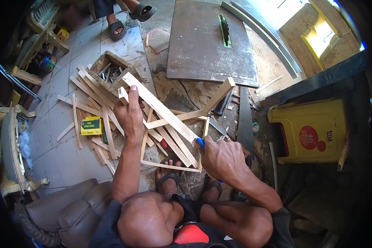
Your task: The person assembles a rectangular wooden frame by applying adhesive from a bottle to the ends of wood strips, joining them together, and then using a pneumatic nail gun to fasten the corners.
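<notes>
My left hand (pixel 130 109) is closed around the upper end of a pale wooden strip (pixel 163 109), its thumb lying along the wood. The strip slants down toward my right hand (pixel 225 159). That hand is closed on a blue tool; only a bit of the blue part (pixel 200 143) shows, touching or very near the strip's lower end, and its kind is hidden. Another strip (pixel 200 112) crosses the held one, with an upright piece at its far end. Below, a thin wooden frame (pixel 169 166) lies around my feet.
Loose strips (pixel 105 120) lie piled on the tiles at left, with a yellow-green box (pixel 91 126) and a hardware box (pixel 101 70). A saw table with a blade (pixel 225 31) stands ahead. At right are a handsaw (pixel 244 120) and yellow stool (pixel 314 128). Another person's feet (pixel 118 31) show far left.
</notes>
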`<action>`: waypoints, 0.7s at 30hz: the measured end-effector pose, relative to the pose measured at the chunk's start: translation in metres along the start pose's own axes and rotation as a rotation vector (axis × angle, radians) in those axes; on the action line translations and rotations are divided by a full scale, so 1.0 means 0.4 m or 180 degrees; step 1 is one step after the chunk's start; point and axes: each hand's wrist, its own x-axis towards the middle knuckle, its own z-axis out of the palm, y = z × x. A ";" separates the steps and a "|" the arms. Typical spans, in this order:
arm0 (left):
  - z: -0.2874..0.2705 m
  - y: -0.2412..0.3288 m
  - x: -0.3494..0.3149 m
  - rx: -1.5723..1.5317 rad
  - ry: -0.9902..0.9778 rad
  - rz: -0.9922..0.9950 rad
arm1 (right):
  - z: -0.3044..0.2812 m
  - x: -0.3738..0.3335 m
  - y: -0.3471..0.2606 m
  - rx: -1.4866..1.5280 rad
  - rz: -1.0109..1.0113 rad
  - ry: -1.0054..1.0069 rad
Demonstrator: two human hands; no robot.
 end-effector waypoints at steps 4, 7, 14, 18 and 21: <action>0.017 0.010 -0.010 0.0018 0.0003 0.0046 | 0.007 0.000 0.003 -0.0082 -0.0003 -0.0055; 0.012 0.007 -0.009 0.0136 -0.0039 0.0055 | 0.007 0.003 -0.003 -0.0102 0.0021 -0.0146; 0.042 0.014 -0.030 0.0170 -0.0095 0.0146 | 0.048 -0.005 0.009 -0.0075 -0.0350 -0.0090; 0.036 0.004 -0.025 0.0214 -0.0121 0.0054 | 0.075 -0.012 0.027 -0.0121 -0.0455 -0.0420; 0.021 -0.012 -0.008 0.0088 -0.0121 -0.0109 | 0.158 0.003 0.115 -0.0212 -0.0172 -0.0554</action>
